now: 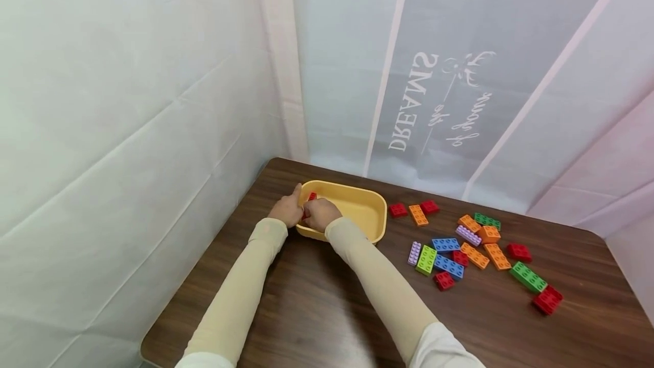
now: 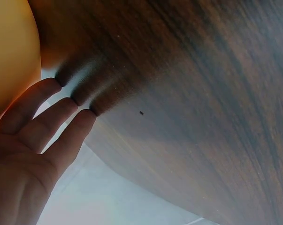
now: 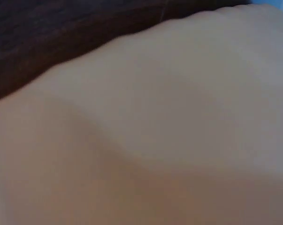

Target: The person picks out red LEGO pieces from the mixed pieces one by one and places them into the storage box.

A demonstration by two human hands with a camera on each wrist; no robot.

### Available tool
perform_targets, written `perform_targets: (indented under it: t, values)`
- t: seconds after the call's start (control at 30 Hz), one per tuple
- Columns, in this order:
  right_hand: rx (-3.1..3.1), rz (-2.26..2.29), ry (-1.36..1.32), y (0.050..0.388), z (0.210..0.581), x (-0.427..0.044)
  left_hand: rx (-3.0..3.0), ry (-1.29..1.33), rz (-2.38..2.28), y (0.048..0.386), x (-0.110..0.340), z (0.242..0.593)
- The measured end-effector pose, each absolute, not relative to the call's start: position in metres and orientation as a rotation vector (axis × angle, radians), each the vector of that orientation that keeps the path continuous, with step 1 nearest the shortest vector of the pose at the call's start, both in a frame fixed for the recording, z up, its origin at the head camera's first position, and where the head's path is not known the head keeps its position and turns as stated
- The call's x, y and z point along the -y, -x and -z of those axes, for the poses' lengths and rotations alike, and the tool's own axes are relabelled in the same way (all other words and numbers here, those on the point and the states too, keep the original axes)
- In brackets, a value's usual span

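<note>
At left on the counter, the outstretched left hand seemingly steadies the tray; whether the right hand grips the red brick is unclear.

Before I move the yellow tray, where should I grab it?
I'd take the yellow tray by its rim at both short ends, one hand from each side, since it's long, shallow and open-topped. The left hand is at the left end. On the right, I'd favor the near corner, because a red brick lies close off that end.
</note>
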State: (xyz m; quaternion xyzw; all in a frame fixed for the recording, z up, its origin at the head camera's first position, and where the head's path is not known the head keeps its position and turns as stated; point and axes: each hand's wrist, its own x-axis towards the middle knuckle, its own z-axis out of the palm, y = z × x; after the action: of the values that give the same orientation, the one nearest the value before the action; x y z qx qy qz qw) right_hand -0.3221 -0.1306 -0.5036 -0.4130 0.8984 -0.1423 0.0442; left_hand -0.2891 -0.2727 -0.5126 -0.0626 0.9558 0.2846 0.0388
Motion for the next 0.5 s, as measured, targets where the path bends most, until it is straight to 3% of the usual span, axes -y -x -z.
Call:
perform_targets:
  t: [0.5]
  values:
    - [-2.728, 0.417, 1.306, 0.3199, 0.5003, 0.1295, -2.933, 0.196, -0.845, 0.2879, 0.2711, 0.5101]
